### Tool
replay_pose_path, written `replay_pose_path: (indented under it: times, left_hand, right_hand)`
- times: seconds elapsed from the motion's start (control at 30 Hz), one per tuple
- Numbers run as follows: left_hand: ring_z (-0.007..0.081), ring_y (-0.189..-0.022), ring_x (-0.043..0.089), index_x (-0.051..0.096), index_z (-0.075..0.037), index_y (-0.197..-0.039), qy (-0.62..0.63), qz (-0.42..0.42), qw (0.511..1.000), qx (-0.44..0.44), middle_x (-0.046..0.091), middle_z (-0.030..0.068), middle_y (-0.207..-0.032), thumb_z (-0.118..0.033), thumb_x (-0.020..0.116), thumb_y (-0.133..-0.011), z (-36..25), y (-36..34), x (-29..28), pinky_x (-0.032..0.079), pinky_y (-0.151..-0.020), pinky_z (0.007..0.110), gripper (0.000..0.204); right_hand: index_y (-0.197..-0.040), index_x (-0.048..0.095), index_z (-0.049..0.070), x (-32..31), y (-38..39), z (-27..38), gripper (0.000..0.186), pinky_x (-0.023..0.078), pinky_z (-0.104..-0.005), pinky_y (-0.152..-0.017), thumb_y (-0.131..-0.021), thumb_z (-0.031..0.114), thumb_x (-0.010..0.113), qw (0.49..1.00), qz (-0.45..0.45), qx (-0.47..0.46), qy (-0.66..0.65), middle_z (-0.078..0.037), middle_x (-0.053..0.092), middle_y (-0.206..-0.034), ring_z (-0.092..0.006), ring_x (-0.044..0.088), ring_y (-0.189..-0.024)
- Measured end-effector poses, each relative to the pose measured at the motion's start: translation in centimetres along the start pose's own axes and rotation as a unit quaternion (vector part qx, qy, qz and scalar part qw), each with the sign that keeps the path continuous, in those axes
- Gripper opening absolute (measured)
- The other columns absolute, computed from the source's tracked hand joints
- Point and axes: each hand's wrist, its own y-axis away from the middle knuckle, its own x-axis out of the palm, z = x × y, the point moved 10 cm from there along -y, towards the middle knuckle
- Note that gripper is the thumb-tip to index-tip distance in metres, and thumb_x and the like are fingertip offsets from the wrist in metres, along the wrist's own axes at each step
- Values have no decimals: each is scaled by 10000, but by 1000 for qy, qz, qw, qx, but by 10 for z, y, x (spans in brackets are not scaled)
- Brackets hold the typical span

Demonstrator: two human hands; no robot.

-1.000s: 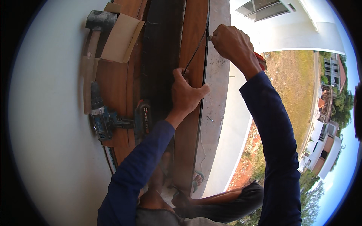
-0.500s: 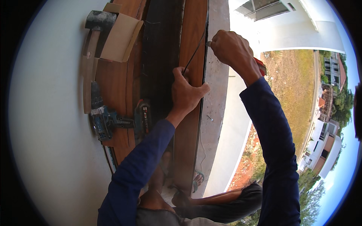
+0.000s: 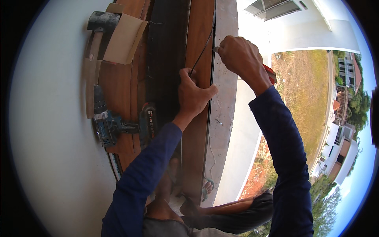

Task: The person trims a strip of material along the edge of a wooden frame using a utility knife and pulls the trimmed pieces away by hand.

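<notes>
A long brown wooden plank (image 3: 193,150) runs away from me, with a dark strip along its right edge. My left hand (image 3: 193,93) is over the plank, its fingers closed on a thin black strip (image 3: 202,56) that stretches up to the plank's far edge. The left thumb points out to the right, over that edge. My right hand (image 3: 241,57) grips a red-handled cutter (image 3: 270,74), mostly hidden in the fist. A short grey metal tip (image 3: 216,49) juts from the fist and meets the dark edge of the plank.
At left lie a hammer (image 3: 103,21), an opened cardboard box (image 3: 124,39) and a cordless drill (image 3: 112,126) on brown planks beside a white wall (image 3: 47,118). A screw (image 3: 218,121) is on the concrete ledge (image 3: 225,94). Grassy ground lies beyond the ledge.
My right hand has come slightly nearer to me along the plank's edge, with the metal tip still against it. My left hand keeps its hold on the black strip.
</notes>
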Motion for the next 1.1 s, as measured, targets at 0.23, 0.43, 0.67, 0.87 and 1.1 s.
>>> replay_pose_path:
  times: [0.23, 0.43, 0.67, 0.87, 1.1]
  left_hand:
    - [200, -972, 610, 373, 46, -1171, -30, -13, 999, -2, 558, 181, -1071, -177, 771, -678, -2, 1, -6, 487, -895, 306, 672]
    - [206, -992, 603, 374, 46, -1182, -28, 2, 999, -22, 557, 186, -1078, -183, 769, -673, -2, 2, -4, 482, -903, 311, 684]
    - [216, -984, 603, 364, 47, -1186, -14, 0, 1000, -2, 547, 194, -1078, -184, 766, -670, -3, 1, -4, 481, -907, 306, 693]
    - [209, -962, 603, 368, 45, -1181, -17, 2, 1000, -8, 555, 172, -1050, -185, 768, -669, -2, 1, -4, 485, -895, 308, 690]
    - [206, -951, 603, 373, 50, -1181, -32, -3, 999, -7, 561, 170, -1040, -187, 773, -667, -4, 1, -5, 488, -884, 309, 693]
  right_hand:
    - [-784, 700, 21, 0, -4, -2, 313, 520, -458, -680, -918, 276, 577, 999, -42, -10, -23, -186, 680, -734, -370, 666, -694]
    - [-878, 698, 8, -15, -11, 6, 178, 551, -447, -727, -835, 84, 543, 1000, -24, 0, 9, -206, 697, -876, -393, 688, -828]
    - [-908, 707, 14, -13, -5, 9, 197, 553, -444, -760, -848, 91, 536, 1000, -1, 3, 13, -214, 699, -928, -391, 688, -872]
    - [-906, 704, 10, -8, -3, 4, 189, 554, -447, -754, -849, 86, 541, 999, 28, 25, -10, -210, 700, -927, -390, 689, -868]
    - [-915, 700, 5, -3, 4, 4, 185, 556, -448, -748, -836, 69, 547, 999, 33, 24, -15, -208, 698, -916, -395, 687, -870]
